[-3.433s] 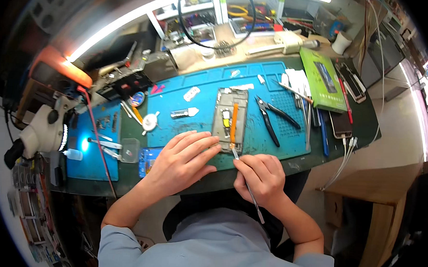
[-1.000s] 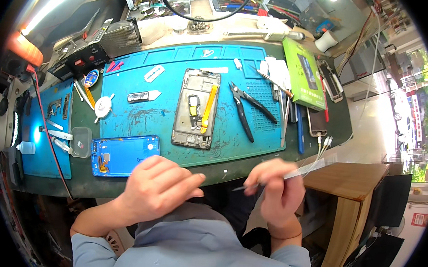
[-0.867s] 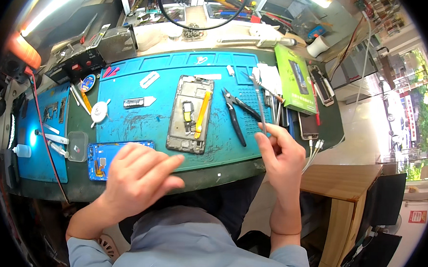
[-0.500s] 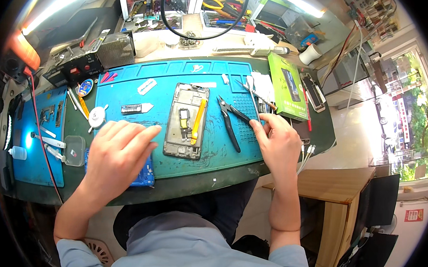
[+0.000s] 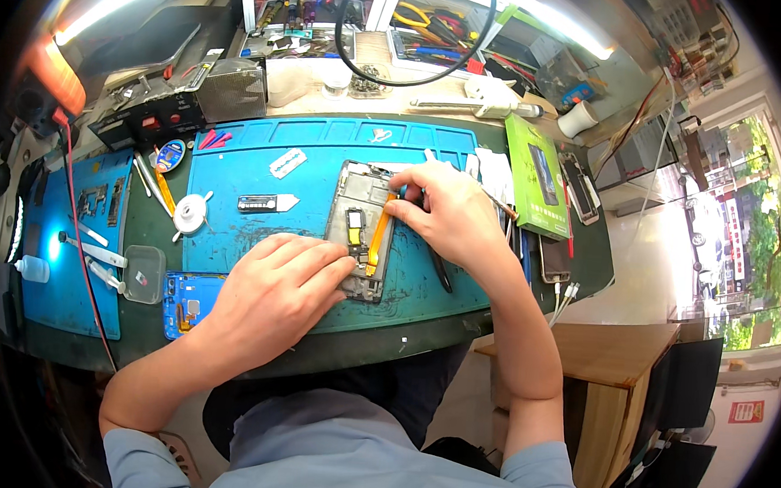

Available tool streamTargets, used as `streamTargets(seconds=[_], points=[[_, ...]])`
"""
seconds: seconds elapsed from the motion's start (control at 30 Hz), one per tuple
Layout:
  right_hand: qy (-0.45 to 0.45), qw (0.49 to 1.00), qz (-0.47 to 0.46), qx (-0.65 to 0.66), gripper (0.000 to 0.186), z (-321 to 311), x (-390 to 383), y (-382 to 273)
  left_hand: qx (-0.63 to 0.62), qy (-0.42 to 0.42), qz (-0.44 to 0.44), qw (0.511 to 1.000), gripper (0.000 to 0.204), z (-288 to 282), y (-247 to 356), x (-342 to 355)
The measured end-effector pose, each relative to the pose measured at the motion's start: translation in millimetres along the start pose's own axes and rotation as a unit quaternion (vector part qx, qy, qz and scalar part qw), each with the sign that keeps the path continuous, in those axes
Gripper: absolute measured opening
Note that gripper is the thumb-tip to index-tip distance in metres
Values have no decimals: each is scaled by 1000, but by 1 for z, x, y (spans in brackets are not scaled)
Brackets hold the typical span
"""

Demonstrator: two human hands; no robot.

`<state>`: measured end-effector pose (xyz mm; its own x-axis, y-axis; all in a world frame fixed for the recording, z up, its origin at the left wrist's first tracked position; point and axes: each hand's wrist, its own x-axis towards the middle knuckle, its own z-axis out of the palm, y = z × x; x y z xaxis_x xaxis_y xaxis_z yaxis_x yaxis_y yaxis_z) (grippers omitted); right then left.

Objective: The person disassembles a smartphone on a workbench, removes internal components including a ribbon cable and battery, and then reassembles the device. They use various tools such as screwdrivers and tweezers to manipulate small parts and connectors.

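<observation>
our left hand [image 5: 273,293] half-curled, 7 o'clock on phone frame [image 5: 366,200] | right hand [image 5: 445,213] near-pinched, 1 o'clock by orange strip [image 5: 379,236] | can't tell what's gripped tbh

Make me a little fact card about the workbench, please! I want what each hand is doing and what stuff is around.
Left hand: fingers at the lower left of a grey phone frame
Right hand: fingertips at the top end of an orange-yellow strip; whether they pinch it, I can't tell
Phone frame: lying on a blue mat
Left side: blue phone back, partly hidden by the left arm
Right side: green box
Peeking out below the right hand: black handle
</observation>
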<state>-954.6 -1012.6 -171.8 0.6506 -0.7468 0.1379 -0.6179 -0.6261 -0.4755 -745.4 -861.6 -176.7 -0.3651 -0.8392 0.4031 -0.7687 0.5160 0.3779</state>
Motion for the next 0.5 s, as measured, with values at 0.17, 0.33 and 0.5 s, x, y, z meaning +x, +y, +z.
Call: streamTargets(seconds=[0.17,0.33,0.5], points=[[-40,993,54,94,17,0,5,0,-24,26,2,999,36,3,-6,-2],[-96,933,92,334,13,-30,-2,13,-86,38,-43,995,37,-1,-9,-1],[-104,852,52,510,13,-35,-10,6,-523,4,-284,803,37,-11,2,3]])
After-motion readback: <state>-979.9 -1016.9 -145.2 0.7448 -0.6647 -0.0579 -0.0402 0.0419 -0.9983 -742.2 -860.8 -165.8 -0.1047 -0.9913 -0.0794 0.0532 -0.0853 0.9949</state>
